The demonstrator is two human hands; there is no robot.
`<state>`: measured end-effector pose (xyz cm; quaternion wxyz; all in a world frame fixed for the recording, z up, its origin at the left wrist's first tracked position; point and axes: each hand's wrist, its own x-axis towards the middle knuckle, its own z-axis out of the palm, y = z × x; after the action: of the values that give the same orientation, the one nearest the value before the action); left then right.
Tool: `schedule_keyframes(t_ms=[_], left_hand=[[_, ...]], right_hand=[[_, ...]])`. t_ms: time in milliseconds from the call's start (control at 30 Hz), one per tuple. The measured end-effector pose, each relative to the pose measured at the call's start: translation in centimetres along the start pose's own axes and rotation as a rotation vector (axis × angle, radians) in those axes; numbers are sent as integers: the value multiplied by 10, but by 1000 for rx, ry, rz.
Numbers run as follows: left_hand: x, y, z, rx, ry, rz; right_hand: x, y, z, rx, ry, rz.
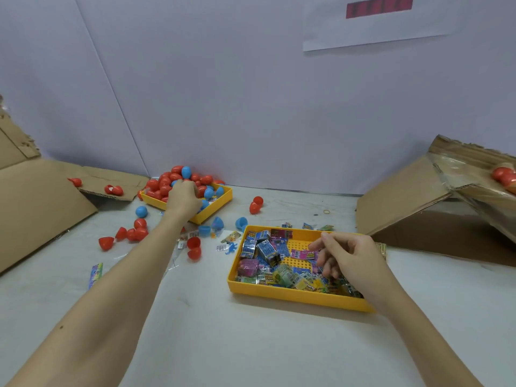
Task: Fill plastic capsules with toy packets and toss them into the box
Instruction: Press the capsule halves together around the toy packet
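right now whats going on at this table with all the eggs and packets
A person is filling plastic capsules with toy packets. The left hand reaches into the far yellow tray heaped with red and blue capsules; whether it grips one is hidden. The right hand hovers with curled fingers over the near yellow tray of toy packets. Open capsule halves lie scattered on the table, and a cardboard box at right holds red capsules.

Two yellow trays (pixel 293 296), two cardboard boxes (pixel 405 208), two hands (pixel 183 198).
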<state>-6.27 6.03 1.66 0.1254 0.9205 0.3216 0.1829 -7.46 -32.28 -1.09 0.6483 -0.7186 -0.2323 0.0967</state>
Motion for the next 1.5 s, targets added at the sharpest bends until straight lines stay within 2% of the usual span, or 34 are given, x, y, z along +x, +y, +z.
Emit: schedule_keyframes(t_ms=[100,200,300,400,533,667,800,900,1033,1133,1267,1333,1433,1500], left_hand=[[-23,18,-2,51,152,152],[-66,52,-3,-206,176,369],[-134,91,-6,-661,17,529],[-190,121,2,-801,-108,625],[-223,133,15,-762,-32,662],[-218,124,15,-740,50,674],[-214,115,12,-831,-37,668],[-216,113,11,-872,-121,690],[-213,111,14,-786,-143,749],[-214,113,14,-676,-29,821],[-215,114,13,-647,119,873],[-214,115,10,-738,99,825],[-212,116,5,-975,-36,670],[-208,112,4,-1105,-121,536]], right_hand=[[-2,-2,0,-5,10,3],[-4,-3,1,-25,19,6],[-4,-3,3,0,43,19],[-6,-7,3,75,35,9],[-10,-6,-3,78,12,-42],[-8,-6,-7,278,-67,66],[-7,-6,-14,348,-244,20],[-8,-7,-14,328,-294,2],[-9,-9,-13,255,-224,-26],[-9,-6,-14,232,-179,-33],[-12,-8,-8,88,-196,-61],[-10,-9,-5,84,-142,-46],[-7,-7,-7,200,-54,-7],[-8,-4,-7,160,37,-20]])
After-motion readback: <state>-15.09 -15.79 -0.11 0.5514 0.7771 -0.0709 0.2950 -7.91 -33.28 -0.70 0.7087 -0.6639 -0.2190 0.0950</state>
